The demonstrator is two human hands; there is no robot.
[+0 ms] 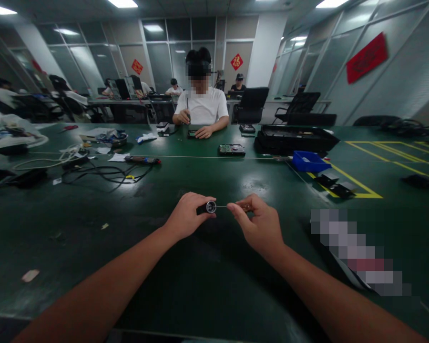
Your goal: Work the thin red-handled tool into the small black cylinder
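Note:
Above the near middle of the green table, my left hand is closed around a short black cylinder. Its round, silver-rimmed end faces me; I cannot tell exactly what the part is. My right hand pinches a thin screwdriver by its amber-looking handle, partly hidden by the fingers. The slim metal shaft points left and meets the cylinder's right side. Whether the tip sits in a screw is too small to tell.
Across the green table a person in a white shirt works on a small dark device. A hard drive, black toolbox and blue bin lie ahead. Cables and an electric screwdriver are left; a blurred-out item lies right.

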